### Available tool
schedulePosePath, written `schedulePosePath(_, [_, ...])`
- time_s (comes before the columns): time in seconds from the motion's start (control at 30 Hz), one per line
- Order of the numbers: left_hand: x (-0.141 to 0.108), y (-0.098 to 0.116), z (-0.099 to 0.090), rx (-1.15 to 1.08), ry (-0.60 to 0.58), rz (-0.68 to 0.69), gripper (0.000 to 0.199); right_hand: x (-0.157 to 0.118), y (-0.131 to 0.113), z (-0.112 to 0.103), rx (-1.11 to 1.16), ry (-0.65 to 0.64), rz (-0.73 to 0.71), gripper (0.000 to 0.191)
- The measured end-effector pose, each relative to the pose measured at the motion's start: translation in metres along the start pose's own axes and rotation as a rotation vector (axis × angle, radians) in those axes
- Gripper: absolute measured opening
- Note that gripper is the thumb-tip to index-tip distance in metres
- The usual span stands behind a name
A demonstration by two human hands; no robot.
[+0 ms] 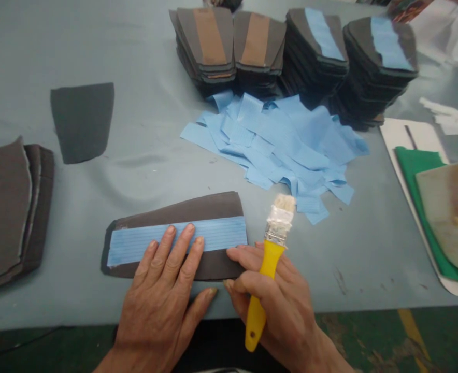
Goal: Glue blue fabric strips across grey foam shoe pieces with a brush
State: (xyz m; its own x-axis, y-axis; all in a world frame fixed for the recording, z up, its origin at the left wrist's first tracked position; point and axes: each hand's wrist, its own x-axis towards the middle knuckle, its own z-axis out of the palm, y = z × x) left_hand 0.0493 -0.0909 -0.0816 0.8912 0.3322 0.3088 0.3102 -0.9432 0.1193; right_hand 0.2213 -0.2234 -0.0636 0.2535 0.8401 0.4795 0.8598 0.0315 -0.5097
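Note:
My left hand [162,290] lies flat, fingers spread, on a light blue ribbed strip [225,231]. The strip runs lengthwise along a dark grey tapered fabric piece [213,204] near the table's front edge. In my right hand [279,305] is a paintbrush with a yellow handle [270,261], its bristles [283,204] coated in white paste and pointing away from me. The handle sits between thumb and fingers, and the right fingertips also touch the piece's right end. A heap of loose blue strips [275,140] lies just beyond the brush.
Stacks of dark pieces with brown strips [211,41] and with blue strips [322,36] stand at the back. To the left are a single dark piece [82,123] and a thick brown-grey pile [3,212]. A white board [396,132] bears green material [419,160] at right.

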Motion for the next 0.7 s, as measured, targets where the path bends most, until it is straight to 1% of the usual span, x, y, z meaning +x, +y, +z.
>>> schedulePosePath(0.13, [0.000,0.004,0.002,-0.044,0.010,-0.053,0.054,0.007,-0.007,0.005,0.013,0.004,0.033,0.012])
schedulePosePath(0.23, [-0.001,0.009,0.000,-0.057,0.003,-0.102,0.051,0.012,-0.014,0.016,0.053,-0.016,0.067,0.009])
schedulePosePath(0.33, [-0.003,0.012,-0.004,-0.056,-0.039,-0.105,0.053,0.011,-0.017,0.030,0.096,-0.029,0.090,0.010])
schedulePosePath(0.47, [-0.005,0.012,-0.004,-0.021,-0.042,-0.125,0.055,0.007,-0.009,0.040,0.069,-0.077,-0.013,0.015])
schedulePosePath(0.6, [-0.005,0.013,-0.004,-0.032,-0.040,-0.128,0.059,0.004,-0.001,0.035,-0.042,-0.150,-0.086,0.022])
schedulePosePath(0.7, [-0.006,0.014,-0.004,-0.049,-0.047,-0.128,0.063,0.000,0.002,0.031,-0.063,-0.185,-0.099,0.023])
